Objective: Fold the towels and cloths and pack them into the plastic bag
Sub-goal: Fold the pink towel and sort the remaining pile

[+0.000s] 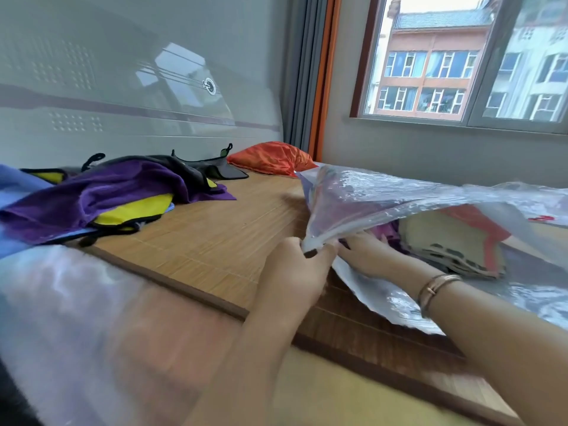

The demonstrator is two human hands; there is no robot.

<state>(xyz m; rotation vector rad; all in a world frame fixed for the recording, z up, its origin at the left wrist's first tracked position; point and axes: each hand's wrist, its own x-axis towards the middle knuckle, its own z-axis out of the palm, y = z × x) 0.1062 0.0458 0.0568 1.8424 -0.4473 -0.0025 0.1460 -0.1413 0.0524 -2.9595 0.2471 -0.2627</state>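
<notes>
My left hand point(295, 269) pinches the upper lip of the bag point(399, 195), lifting the mouth open; its thin, crinkly film is slippery, so I judge the edge the best hold. My right hand point(365, 253) reaches inside with fingers laid flat on the folded cloths point(455, 241), gripping nothing. The unfolded pile point(101, 195) lies well apart on the bamboo mat point(215, 235), soft, light and floppy; best taken by the corners.

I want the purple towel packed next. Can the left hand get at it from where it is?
Probably yes, once it lets go: the left hand pinches the plastic bag mouth, and only bare bamboo mat lies between it and the purple towel.
</notes>
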